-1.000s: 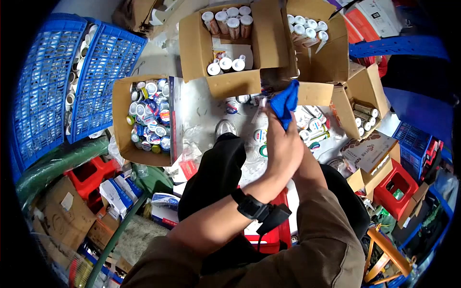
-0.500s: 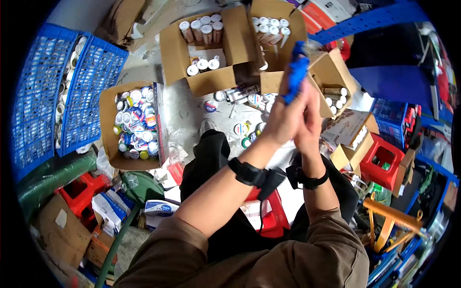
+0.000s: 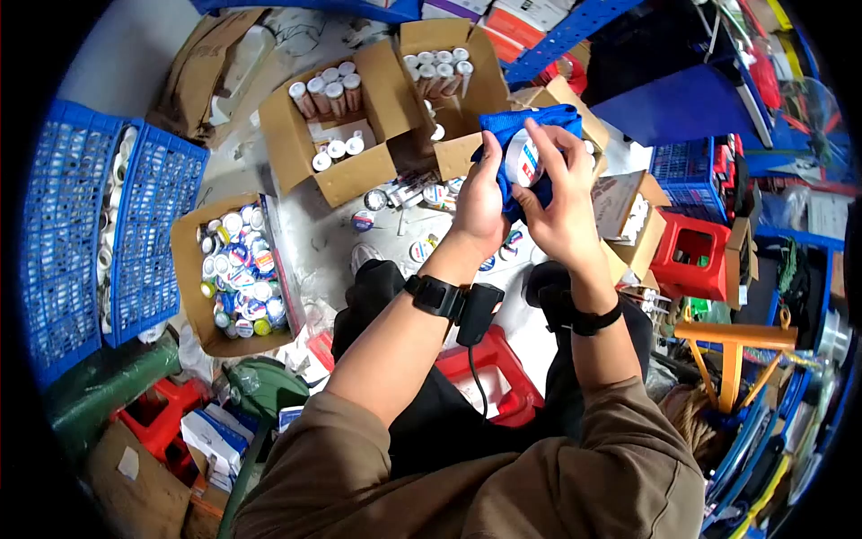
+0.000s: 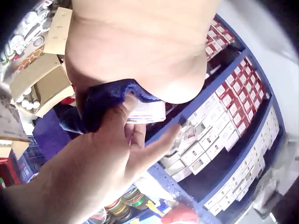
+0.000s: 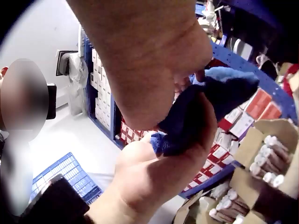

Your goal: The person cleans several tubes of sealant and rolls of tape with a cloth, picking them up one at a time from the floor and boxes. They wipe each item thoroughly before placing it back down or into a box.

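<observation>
A white roll with a red and blue label (image 3: pixel 523 160) lies against a blue cloth (image 3: pixel 564 117), held between both hands. The left hand (image 3: pixel 480 198) is behind the cloth at the roll's left side, thumb up, most of its fingers hidden. With thumb and fingers the right hand (image 3: pixel 563 193) grips the roll's right side. In the left wrist view the roll's white edge (image 4: pixel 148 112) shows beside the cloth (image 4: pixel 100 100). The right wrist view shows the cloth (image 5: pixel 187 116) bunched between the hands.
A carton of round labelled rolls (image 3: pixel 199 323) stands at the left, beside blue crates (image 3: pixel 63 234). Ahead are cartons of white-capped tubes (image 3: pixel 332 190). Loose rolls lie on the floor (image 3: pixel 314 242). Red stools (image 3: pixel 660 260) and an orange frame (image 3: pixel 736 334) stand right.
The hands have parted somewhat and come lower; the cloth has spread out and the labelled roll shows between them. The head view has shifted, so the cartons sit further left.
</observation>
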A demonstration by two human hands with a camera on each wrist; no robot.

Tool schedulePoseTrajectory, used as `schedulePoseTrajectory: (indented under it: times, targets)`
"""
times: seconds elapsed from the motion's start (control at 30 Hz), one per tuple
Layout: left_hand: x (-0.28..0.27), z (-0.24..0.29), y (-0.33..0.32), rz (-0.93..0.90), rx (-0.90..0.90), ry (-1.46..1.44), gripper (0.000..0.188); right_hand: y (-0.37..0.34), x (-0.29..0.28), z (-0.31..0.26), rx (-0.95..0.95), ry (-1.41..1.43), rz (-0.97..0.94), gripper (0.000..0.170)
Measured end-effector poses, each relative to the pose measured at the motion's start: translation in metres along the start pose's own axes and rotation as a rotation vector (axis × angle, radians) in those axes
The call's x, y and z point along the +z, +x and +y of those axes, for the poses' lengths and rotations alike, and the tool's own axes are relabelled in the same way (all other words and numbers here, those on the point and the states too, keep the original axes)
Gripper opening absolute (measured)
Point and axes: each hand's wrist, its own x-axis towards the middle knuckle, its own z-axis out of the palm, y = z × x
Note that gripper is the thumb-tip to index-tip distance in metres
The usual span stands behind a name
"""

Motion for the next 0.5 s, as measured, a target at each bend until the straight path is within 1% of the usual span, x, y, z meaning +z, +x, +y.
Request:
schedulePoseTrajectory:
  times: [0.03,0.07,0.1,0.13,0.17,0.2,0.23,0.27,0.3,0.33,0.37,0.43,0.47,0.5]
  targets:
    - [-0.001,-0.007,0.000,0.001,0.018,0.059,0.063,-0.004,-0.003,0.001,0.029,-0.105,-0.009,0.074]
    - [-0.004,-0.013,0.000,0.022,0.010,0.140,0.061,-0.008,-0.006,0.001,0.075,-0.073,-0.016,0.068]
    - [-0.002,-0.015,-0.001,0.040,0.006,0.223,0.060,-0.011,-0.009,0.002,0.085,-0.086,-0.002,0.068]
    - [0.006,-0.015,-0.003,0.035,0.014,0.189,0.058,-0.014,-0.013,0.004,0.091,-0.017,0.059,0.065]
    - [0.004,-0.021,-0.001,0.036,0.004,0.177,0.061,-0.019,-0.015,0.006,0.096,0.052,0.117,0.062]
    - [0.010,-0.020,-0.004,-0.004,0.012,0.123,0.063,-0.024,-0.015,0.008,0.221,0.401,0.157,0.060]
    - [0.018,-0.017,-0.006,-0.045,0.022,0.069,0.064,-0.030,-0.018,0.008,0.227,0.474,0.210,0.063]
    - [0.023,-0.015,-0.009,-0.034,-0.042,-0.001,0.067,-0.033,-0.021,0.010,0.181,0.479,0.227,0.063]
    - [0.029,-0.015,-0.011,-0.044,-0.067,-0.116,0.064,-0.034,-0.025,0.008,0.135,0.483,0.243,0.063]
    - [0.033,-0.014,-0.013,-0.051,-0.071,-0.084,0.067,-0.037,-0.030,0.005,0.141,0.375,0.220,0.061]
    - [0.037,-0.014,-0.016,-0.056,-0.079,-0.052,0.071,-0.040,-0.038,0.001,0.130,0.201,0.179,0.062]
    - [0.040,-0.016,-0.015,-0.090,-0.105,-0.141,0.070,-0.047,-0.048,-0.010,0.121,-0.102,0.159,0.065]
    - [0.041,-0.019,-0.015,-0.128,-0.107,-0.160,0.070,-0.050,-0.053,-0.016,0.155,-0.147,0.135,0.068]
    - [0.042,-0.023,-0.017,-0.135,-0.109,-0.166,0.070,-0.054,-0.056,-0.021,0.211,-0.077,0.132,0.074]
